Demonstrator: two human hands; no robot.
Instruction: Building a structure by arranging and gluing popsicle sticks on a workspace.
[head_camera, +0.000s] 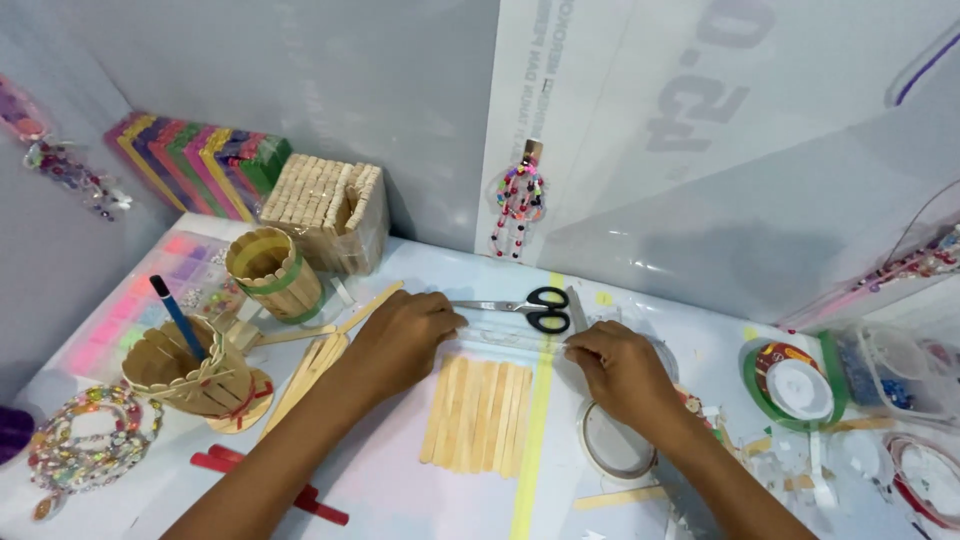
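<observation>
Desk (400, 480) bears a flat row of wooden sticks (478, 415) with long axes running away from the person, its far ends under a clear tape strip (505, 338) stretched crosswise and pinched between left hand (400, 335) and right hand (620, 365), scissors (525, 307) just beyond.

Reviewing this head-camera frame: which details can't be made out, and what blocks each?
- Top ends of the row of craft sticks: covered by the left hand and right hand.
- Whether clear tape is stretched between the hands: too faint to tell.
- Scissors blade tips: behind the left fingers.
- Tape roll: partly under the right wrist.
- Red-rimmed container: cut off by the right edge.
</observation>
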